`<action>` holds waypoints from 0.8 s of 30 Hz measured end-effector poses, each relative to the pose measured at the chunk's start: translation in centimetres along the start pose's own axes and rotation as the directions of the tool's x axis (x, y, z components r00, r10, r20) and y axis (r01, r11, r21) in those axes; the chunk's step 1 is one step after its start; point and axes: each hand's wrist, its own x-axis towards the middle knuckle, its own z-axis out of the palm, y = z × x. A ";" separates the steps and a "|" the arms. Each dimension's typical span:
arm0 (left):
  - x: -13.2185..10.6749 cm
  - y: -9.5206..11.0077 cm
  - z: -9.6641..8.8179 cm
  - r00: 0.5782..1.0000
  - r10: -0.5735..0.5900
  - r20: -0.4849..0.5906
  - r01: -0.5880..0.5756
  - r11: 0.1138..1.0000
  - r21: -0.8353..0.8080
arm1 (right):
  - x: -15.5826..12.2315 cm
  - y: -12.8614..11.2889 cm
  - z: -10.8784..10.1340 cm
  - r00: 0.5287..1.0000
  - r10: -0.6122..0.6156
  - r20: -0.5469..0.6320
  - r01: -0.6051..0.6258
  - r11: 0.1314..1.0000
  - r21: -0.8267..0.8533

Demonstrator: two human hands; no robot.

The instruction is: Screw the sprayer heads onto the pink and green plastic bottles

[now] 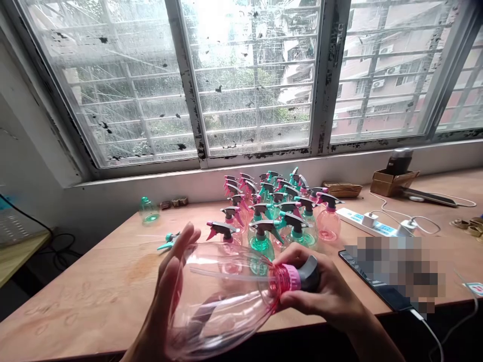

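A clear pink spray bottle (pixel 222 311) lies on its side in the air before me, its base to the left. My left hand (pixel 169 286) cups the base end, fingers pointing up along it. Around the neck, my right hand (pixel 320 291) grips the pink collar (pixel 292 277) and the dark grey spray head (pixel 311 274). A thin dip tube (pixel 226 274) runs inside the bottle. Beyond my left fingers, a loose teal spray head (pixel 168 241) rests on the table. A green bottle (pixel 150 211) without a spray head stands farther back.
Several pink and green spray bottles with heads (pixel 262 241) stand grouped on the wooden table (pixel 94 286) beyond my hands. To the right are a power strip (pixel 358 221), a phone (pixel 372 279) with a cable, and a cardboard box (pixel 381 182). Windows (pixel 256 75) line the back.
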 end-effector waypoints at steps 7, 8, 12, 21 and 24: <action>0.1 -1.2 -1.0 0.997 -0.044 0.063 0.047 0.998 -0.046 | 0.0 0.0 0.0 1.000 -0.003 -0.019 0.002 0.997 -0.081; 0.1 -1.2 -0.9 0.998 -0.039 0.059 0.041 0.998 -0.041 | 0.0 0.1 0.0 1.000 0.003 -0.012 -0.004 0.998 -0.062; 0.0 -0.6 -0.2 0.998 -0.058 -0.031 0.056 0.996 -0.073 | -0.1 0.2 -0.2 1.000 0.026 0.010 -0.025 1.000 -0.016; 0.0 -0.5 -0.5 0.995 -0.092 0.034 0.094 0.993 -0.075 | -0.2 -0.2 0.2 0.997 -0.072 -0.041 0.061 0.973 -0.220; 0.1 -0.3 -0.2 0.999 -0.046 0.014 0.047 0.996 -0.071 | -0.1 -0.2 0.2 0.997 -0.069 -0.047 0.059 0.980 -0.190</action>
